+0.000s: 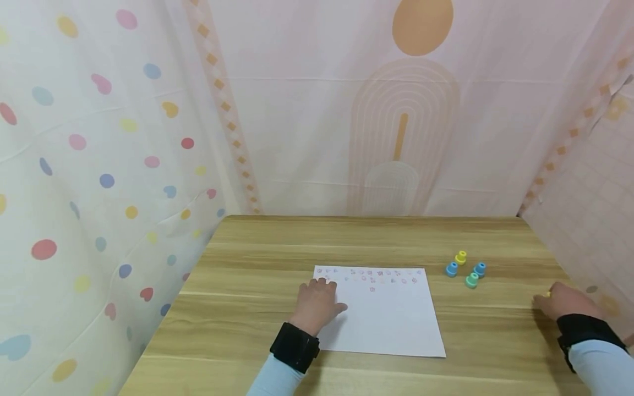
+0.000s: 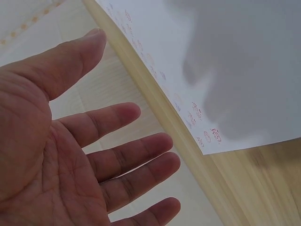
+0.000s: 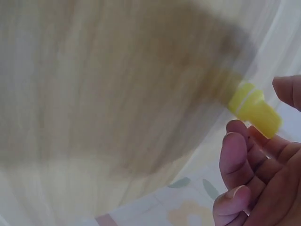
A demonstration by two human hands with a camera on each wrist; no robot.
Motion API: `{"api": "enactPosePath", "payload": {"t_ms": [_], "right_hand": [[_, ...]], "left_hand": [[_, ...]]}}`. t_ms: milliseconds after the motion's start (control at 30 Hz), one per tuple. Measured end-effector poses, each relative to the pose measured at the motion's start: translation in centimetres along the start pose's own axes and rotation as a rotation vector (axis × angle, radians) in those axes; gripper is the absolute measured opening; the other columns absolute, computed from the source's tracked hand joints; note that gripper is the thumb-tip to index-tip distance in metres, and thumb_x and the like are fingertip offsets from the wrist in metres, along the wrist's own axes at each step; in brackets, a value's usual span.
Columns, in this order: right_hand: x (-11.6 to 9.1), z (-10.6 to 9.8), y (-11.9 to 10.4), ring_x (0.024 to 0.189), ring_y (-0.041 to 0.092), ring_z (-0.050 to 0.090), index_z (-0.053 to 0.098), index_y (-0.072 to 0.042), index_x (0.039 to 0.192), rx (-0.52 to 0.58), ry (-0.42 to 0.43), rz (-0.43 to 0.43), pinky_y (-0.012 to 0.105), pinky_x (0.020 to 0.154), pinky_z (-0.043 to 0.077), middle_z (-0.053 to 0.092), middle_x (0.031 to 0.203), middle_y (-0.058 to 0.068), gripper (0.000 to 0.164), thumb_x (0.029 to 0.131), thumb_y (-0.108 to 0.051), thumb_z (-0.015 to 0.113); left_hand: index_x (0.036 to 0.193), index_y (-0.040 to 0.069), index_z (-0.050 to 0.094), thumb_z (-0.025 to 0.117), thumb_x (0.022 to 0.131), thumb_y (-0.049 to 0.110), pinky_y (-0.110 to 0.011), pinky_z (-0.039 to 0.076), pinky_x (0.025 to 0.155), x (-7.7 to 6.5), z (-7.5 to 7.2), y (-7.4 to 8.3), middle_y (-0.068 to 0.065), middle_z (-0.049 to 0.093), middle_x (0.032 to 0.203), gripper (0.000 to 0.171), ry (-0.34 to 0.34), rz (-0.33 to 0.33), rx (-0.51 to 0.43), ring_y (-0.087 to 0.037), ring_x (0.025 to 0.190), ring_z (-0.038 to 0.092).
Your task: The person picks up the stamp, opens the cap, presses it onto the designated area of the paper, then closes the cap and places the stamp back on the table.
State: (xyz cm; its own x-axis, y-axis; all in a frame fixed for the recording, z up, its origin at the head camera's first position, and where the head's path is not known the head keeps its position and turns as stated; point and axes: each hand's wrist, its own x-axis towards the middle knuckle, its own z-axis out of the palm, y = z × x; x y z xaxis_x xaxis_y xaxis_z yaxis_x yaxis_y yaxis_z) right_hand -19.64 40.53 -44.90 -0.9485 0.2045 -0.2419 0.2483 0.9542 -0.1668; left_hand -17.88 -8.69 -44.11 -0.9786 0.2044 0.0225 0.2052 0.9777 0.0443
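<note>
A white sheet of paper [image 1: 383, 322] with small red, pink and purple printed marks lies on the table. My left hand [image 1: 316, 305] is over the sheet's left edge, fingers spread and nothing in them. In the left wrist view the palm [image 2: 51, 169] and extended fingers face the paper [image 2: 244, 70]. Far to the right, my right hand [image 1: 569, 301] is at a small yellow stamp [image 3: 254, 109], mostly hidden by it in the head view. In the right wrist view, bent fingers [image 3: 235, 155] lie beside the stamp's handle and the thumb [image 3: 288, 90] stands apart from it.
Two blue stamps [image 1: 451, 269], a yellow one [image 1: 461, 257] and a green one [image 1: 472, 280] stand in a cluster right of the paper. The wooden table [image 1: 238, 286] meets patterned curtains [image 1: 297, 110] at the back and sides. Its right edge runs near my right hand.
</note>
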Motion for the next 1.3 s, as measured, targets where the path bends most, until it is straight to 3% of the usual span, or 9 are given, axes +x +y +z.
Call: {"api": "enactPosePath", "payload": {"t_ms": [133,233,333,467,667,767,867,1000,1300], "right_hand": [[0.1,-0.3,0.0,0.066,0.034,0.058,0.059,0.017,0.092,-0.038,0.000,0.010,0.056,0.063,0.048,0.064,0.077,0.028,0.058,0.088,-0.041,0.057],[0.5,-0.5,0.0,0.085,0.052,0.056,0.056,0.020,0.100,-0.057,0.005,0.036,0.065,0.071,0.047,0.063,0.091,0.037,0.068,0.087,-0.047,0.057],[0.8,-0.7,0.0,0.104,0.066,0.041,0.048,0.023,0.114,-0.064,0.024,0.042,0.074,0.080,0.041,0.052,0.114,0.047,0.082,0.084,-0.052,0.057],[0.9,-1.2,-0.3,0.101,0.065,0.042,0.044,0.023,0.120,-0.048,0.028,0.006,0.076,0.079,0.039,0.047,0.118,0.048,0.087,0.084,-0.056,0.054],[0.6,-2.5,-1.4,0.091,0.057,0.054,0.046,0.025,0.117,-0.034,0.073,-0.096,0.066,0.072,0.048,0.052,0.112,0.047,0.079,0.086,-0.047,0.055],[0.7,-3.0,-2.2,0.090,0.057,0.054,0.047,0.024,0.118,-0.027,0.086,-0.128,0.072,0.073,0.044,0.053,0.112,0.046,0.075,0.087,-0.044,0.055],[1.0,-3.1,-3.1,0.084,0.053,0.057,0.049,0.023,0.116,-0.018,0.105,-0.155,0.069,0.070,0.047,0.058,0.107,0.044,0.071,0.087,-0.042,0.055],[1.4,-3.0,-4.3,0.073,0.043,0.062,0.052,0.022,0.113,-0.011,0.140,-0.184,0.053,0.059,0.053,0.063,0.098,0.040,0.065,0.088,-0.038,0.057],[2.0,-2.9,-7.3,0.087,0.050,0.058,0.049,0.021,0.118,0.019,0.098,-0.208,0.060,0.071,0.050,0.058,0.109,0.042,0.062,0.091,-0.035,0.053]], "left_hand": [[0.101,0.005,0.071,0.074,0.075,0.047,-0.045,0.049,0.071,0.1,0.1,0.0,-0.013,0.068,0.089,0.049,0.002,-0.002,-0.006,-0.026,0.077,0.055],[0.101,0.005,0.071,0.074,0.075,0.047,-0.045,0.049,0.071,0.1,0.1,0.1,-0.013,0.068,0.089,0.049,0.003,-0.002,-0.004,-0.026,0.077,0.055],[0.102,0.005,0.071,0.074,0.075,0.047,-0.046,0.050,0.072,0.0,0.2,0.1,-0.013,0.069,0.090,0.049,-0.001,-0.004,-0.004,-0.027,0.078,0.056],[0.103,0.005,0.070,0.073,0.076,0.047,-0.047,0.049,0.075,0.0,0.2,0.1,-0.014,0.069,0.093,0.050,-0.012,-0.006,-0.012,-0.027,0.080,0.056],[0.102,0.005,0.071,0.073,0.076,0.047,-0.046,0.049,0.073,0.0,0.2,0.1,-0.013,0.068,0.090,0.049,-0.013,-0.003,-0.011,-0.027,0.078,0.055],[0.102,0.005,0.071,0.073,0.076,0.047,-0.047,0.049,0.074,0.0,0.2,0.2,-0.013,0.068,0.090,0.049,-0.022,-0.005,-0.019,-0.027,0.078,0.055],[0.102,0.005,0.070,0.073,0.076,0.046,-0.047,0.050,0.075,0.0,0.2,0.2,-0.013,0.068,0.091,0.049,-0.024,-0.003,-0.019,-0.027,0.078,0.055],[0.102,0.005,0.070,0.075,0.075,0.045,-0.047,0.050,0.074,0.1,0.1,0.2,-0.013,0.068,0.090,0.048,-0.016,0.002,-0.020,-0.027,0.078,0.055],[0.105,0.005,0.070,0.078,0.074,0.038,-0.044,0.052,0.069,0.0,-0.1,0.4,-0.013,0.068,0.091,0.046,-0.027,0.016,-0.053,-0.025,0.075,0.054]]}}
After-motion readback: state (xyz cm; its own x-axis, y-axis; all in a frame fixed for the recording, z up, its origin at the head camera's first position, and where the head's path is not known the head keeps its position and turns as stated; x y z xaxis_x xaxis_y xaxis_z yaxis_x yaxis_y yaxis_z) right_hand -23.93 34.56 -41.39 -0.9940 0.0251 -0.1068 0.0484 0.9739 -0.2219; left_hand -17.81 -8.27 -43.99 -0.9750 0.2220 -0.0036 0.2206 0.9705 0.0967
